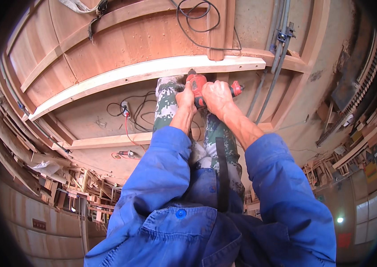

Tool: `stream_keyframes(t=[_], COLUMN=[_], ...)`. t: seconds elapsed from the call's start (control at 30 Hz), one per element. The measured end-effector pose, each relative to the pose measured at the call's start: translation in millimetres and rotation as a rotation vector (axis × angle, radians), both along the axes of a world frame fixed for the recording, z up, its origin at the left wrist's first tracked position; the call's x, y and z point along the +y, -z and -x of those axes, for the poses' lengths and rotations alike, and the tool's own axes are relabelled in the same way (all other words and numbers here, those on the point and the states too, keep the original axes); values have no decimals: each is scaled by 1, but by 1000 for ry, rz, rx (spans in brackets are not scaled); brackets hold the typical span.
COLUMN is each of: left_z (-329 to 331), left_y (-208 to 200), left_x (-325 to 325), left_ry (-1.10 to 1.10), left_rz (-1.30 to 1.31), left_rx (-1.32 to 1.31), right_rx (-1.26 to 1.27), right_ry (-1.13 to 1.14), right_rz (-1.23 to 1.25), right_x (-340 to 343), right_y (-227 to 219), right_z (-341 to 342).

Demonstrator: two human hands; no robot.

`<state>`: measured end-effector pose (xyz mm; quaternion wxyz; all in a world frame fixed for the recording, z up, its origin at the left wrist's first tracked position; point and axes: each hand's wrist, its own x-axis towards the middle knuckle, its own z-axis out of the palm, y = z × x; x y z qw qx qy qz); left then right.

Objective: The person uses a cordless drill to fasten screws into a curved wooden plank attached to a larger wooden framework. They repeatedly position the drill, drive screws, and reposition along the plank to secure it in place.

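My left hand is wrapped round the front side of a red power drill. Farther back on the same tool, my right hand grips it, and a red end part shows beyond the fingers. The drill's dark chuck sits at the near edge of a pale wooden beam. Whether a bit is in the wood cannot be seen. Several small dark holes run along the beam's near face. My camouflage-trousered legs are beneath the drill.
Behind the beam lies a curved wooden panel with shavings and a looped black cable. Metal bar clamps cross the frame at right. A near wooden rail, a socket block with cords, and wood offcuts lie around.
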<state>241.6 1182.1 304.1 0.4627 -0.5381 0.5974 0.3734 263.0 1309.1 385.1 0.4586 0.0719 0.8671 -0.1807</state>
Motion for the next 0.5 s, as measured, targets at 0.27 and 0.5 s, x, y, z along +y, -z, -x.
stream_keyframes(t=[0.27, 0.5], left_z=[6, 6], left_y=[-5, -2], left_x=[3, 3], left_ry=[7, -23], left_rz=[22, 6], left_rx=[-8, -21], right_rx=[-51, -7], right_ry=[8, -6], right_rz=[55, 12], right_x=[3, 0], right_y=[-3, -1], right_z=[9, 6])
